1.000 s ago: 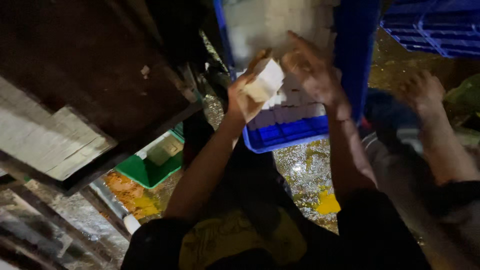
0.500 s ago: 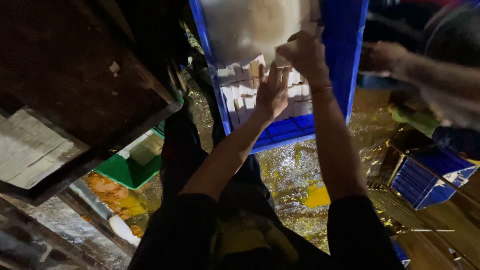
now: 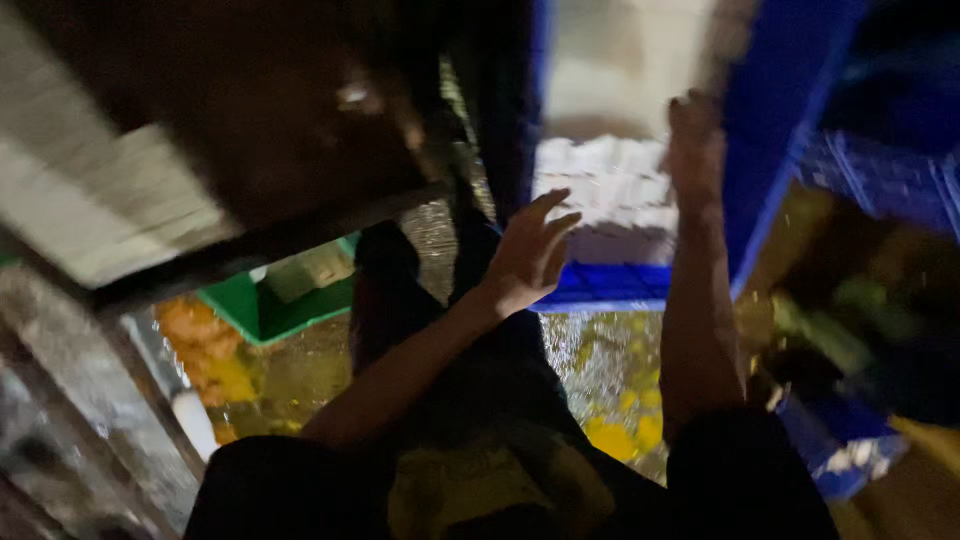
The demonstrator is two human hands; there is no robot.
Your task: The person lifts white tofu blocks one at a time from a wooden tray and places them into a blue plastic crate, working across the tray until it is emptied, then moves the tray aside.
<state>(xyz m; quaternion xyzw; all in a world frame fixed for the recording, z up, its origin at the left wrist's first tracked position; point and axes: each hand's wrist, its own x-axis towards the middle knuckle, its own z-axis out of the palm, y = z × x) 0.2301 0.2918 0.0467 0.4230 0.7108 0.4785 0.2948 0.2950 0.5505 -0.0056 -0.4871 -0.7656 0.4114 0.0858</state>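
Reaching forward over a blue crate point(image 3: 745, 180), the person held both hands apart above its load. The left hand point(image 3: 530, 255) hung open, fingers spread and empty, just over the near rim of the crate and close to the white blocks point(image 3: 610, 195) stacked inside. The right hand point(image 3: 695, 150) lay farther in, by the crate's right wall and beside the blocks; blur hid whether it gripped anything, so I cannot tell. The blocks filled the middle of the crate, with a pale sheet point(image 3: 620, 60) behind them at the far end. To the left stood a dark table point(image 3: 250, 130), and below it, on the wet floor point(image 3: 600, 360), sat a green tray point(image 3: 270, 305). More blue crates point(image 3: 880, 180) stood at the far right.
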